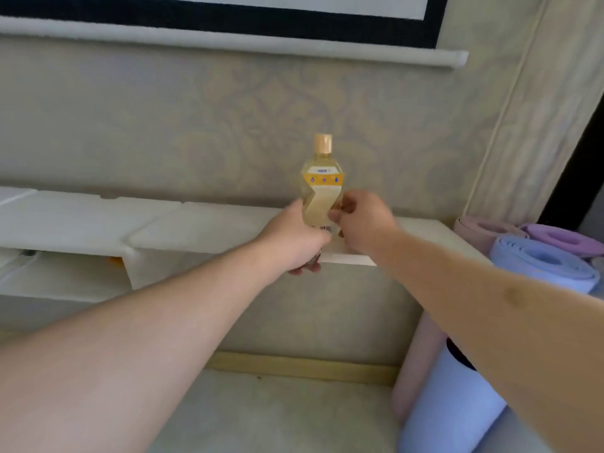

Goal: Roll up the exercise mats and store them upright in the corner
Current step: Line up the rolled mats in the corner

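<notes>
Three rolled mats stand upright in the right corner: a light blue one (536, 266) in front, a pink one (480, 230) behind it to the left, and a purple one (565, 238) at the back right. A yellow bottle (322, 188) with a tan cap stands upright at the white shelf's (196, 223) front edge. My left hand (294, 240) grips the bottle's lower part. My right hand (362, 220) pinches the bottle's right side with thumb and fingers.
A white roller bar (228, 40) of a projection screen hangs on the patterned wall above. A wooden skirting strip (304, 366) runs along the floor below the shelf. A dark door frame (575, 178) borders the corner on the right.
</notes>
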`<act>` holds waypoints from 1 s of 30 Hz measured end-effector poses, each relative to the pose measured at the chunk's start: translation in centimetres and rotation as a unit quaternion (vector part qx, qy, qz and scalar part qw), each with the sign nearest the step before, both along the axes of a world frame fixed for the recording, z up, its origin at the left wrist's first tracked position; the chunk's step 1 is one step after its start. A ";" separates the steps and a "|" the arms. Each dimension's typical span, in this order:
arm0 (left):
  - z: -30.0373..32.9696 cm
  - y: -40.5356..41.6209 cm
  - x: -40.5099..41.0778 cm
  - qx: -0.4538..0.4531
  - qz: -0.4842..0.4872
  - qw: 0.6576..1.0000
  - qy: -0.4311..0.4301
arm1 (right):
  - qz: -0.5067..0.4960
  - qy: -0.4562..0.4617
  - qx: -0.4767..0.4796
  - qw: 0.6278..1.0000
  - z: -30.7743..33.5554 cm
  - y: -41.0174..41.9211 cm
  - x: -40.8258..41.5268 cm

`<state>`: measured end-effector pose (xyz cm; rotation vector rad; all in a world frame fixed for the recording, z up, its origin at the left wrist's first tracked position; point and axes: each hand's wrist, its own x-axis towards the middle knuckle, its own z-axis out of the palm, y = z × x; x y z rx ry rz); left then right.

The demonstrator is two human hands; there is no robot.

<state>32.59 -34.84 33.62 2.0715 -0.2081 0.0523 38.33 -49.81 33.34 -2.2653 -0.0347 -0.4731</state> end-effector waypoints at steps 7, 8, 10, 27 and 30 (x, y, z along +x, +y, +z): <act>-1.5 -0.6 1.4 0.009 -0.014 1.000 0.024 | -0.007 -0.026 0.038 0.999 -2.0 -0.9 1.6; -1.7 -0.6 1.3 0.007 -0.018 0.999 0.025 | -0.003 -0.031 0.038 0.999 -2.1 -0.9 1.6; -2.1 -0.5 1.1 0.001 -0.025 0.999 0.032 | 0.001 -0.033 0.042 0.999 -2.3 -0.8 1.5; -3.2 0.3 1.1 -0.030 -0.025 0.998 0.043 | 0.007 -0.019 0.056 0.998 -2.4 -1.0 1.4; -3.7 0.3 1.4 -0.026 -0.027 0.999 0.033 | 0.000 -0.009 0.023 1.000 -2.4 -0.8 1.2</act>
